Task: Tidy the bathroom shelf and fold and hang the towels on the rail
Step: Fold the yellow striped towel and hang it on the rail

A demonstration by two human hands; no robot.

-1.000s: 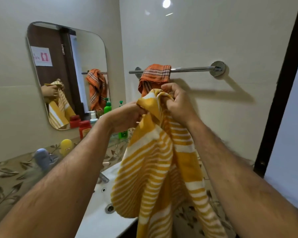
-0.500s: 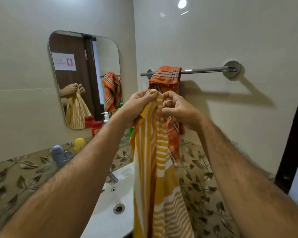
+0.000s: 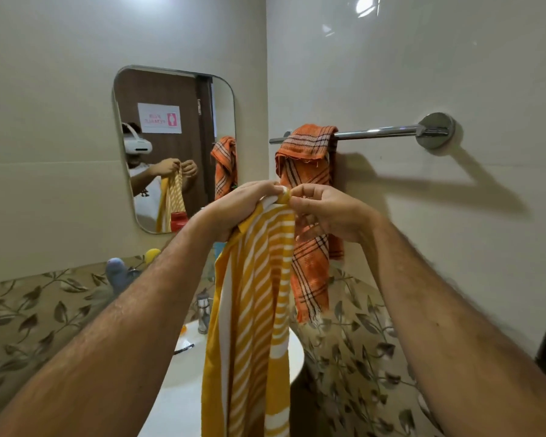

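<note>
A yellow towel with white stripes (image 3: pixel 252 310) hangs straight down in front of me, held up by its top edge. My left hand (image 3: pixel 240 206) grips that top edge, and my right hand (image 3: pixel 322 212) pinches the corner right beside it. Behind my hands an orange checked towel (image 3: pixel 309 184) hangs bunched over the left end of the chrome rail (image 3: pixel 379 133) on the right wall. The rest of the rail to the right is bare.
A mirror (image 3: pixel 174 146) hangs on the left wall above a white basin (image 3: pixel 177 373). A red bottle (image 3: pixel 177 220), a blue thing (image 3: pixel 115 272) and a yellow thing (image 3: pixel 152 254) stand along the leaf-patterned ledge. A small tap (image 3: pixel 203 313) stands behind the towel.
The bunched yellow towel has dropped open into one long hanging strip. My hands have drawn together at its top corner, and my view has swung left and back.
</note>
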